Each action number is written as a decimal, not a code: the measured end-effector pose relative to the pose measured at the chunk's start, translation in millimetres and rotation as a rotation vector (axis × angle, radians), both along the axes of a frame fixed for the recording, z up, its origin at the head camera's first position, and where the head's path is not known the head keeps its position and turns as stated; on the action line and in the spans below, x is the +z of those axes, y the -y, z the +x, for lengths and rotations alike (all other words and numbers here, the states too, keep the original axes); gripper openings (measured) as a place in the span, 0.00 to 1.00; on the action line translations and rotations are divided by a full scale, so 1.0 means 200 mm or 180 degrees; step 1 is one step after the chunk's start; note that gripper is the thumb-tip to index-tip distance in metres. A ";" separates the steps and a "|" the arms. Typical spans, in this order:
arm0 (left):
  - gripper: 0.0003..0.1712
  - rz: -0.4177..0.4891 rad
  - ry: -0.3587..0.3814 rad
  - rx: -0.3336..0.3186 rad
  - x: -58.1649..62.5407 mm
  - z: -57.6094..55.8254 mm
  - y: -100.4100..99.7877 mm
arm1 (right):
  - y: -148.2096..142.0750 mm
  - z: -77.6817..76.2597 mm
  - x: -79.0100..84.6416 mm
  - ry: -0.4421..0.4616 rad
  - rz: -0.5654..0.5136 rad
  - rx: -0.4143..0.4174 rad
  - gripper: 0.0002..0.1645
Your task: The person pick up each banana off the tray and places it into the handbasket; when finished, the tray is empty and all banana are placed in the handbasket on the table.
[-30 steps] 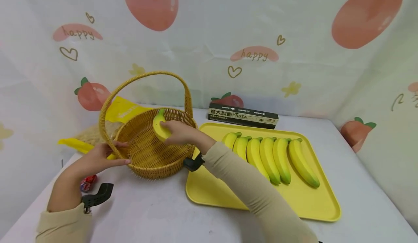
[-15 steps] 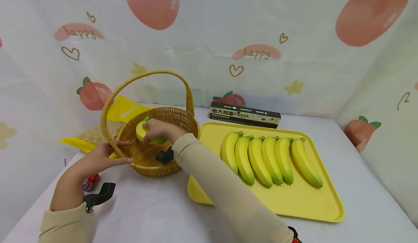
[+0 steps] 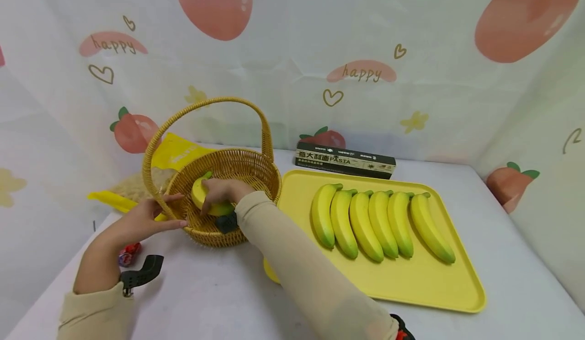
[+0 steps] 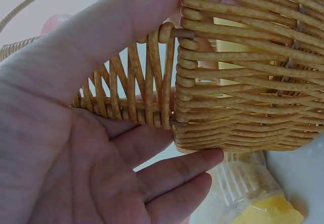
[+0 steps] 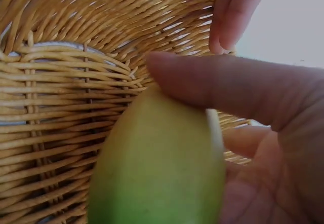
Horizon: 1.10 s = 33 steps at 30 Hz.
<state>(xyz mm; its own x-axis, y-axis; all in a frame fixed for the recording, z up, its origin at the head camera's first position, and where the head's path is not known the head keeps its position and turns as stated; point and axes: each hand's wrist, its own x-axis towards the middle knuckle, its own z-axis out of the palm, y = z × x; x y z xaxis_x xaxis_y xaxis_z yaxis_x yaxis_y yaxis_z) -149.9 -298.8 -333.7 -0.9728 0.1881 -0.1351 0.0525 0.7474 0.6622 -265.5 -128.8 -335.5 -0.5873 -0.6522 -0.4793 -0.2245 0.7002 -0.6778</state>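
A round wicker basket (image 3: 212,239) with a tall arched handle stands at the left of the table. My left hand (image 3: 132,224) grips its left rim at the foot of the handle; in the left wrist view the thumb lies on one side of the weave and fingers on the other. Inside the basket, my right hand (image 3: 221,192) holds a yellow banana (image 3: 198,192) with green ends, low over the woven bottom. The right wrist view shows the thumb across the banana (image 5: 157,158). Whether the banana touches the bottom cannot be told.
Right of the basket, a yellow tray (image 3: 411,284) bears several bananas (image 3: 363,226) in a row. Behind it lies a black pasta box (image 3: 345,161). A yellow bag (image 3: 175,151) is behind the basket, and a red wrapped item (image 3: 130,253) lies near my left wrist.
My right hand has carried the banana left and down, from above the basket into it. My left hand keeps its grip on the rim.
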 end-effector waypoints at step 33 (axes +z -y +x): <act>0.43 0.0015 0.0065 -0.0039 0.00 0.00 0.00 | -0.12 0.08 0.15 -0.0472 -0.0581 0.0424 0.38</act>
<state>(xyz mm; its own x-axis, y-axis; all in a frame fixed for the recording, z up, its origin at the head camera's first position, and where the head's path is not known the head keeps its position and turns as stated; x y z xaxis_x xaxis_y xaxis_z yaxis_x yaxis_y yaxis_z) -149.4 -298.9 -334.5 -0.9675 0.2008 -0.1540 0.0481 0.7436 0.6669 -250.3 -105.7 -304.5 -0.5455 -0.7962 -0.2617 -0.4127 0.5269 -0.7429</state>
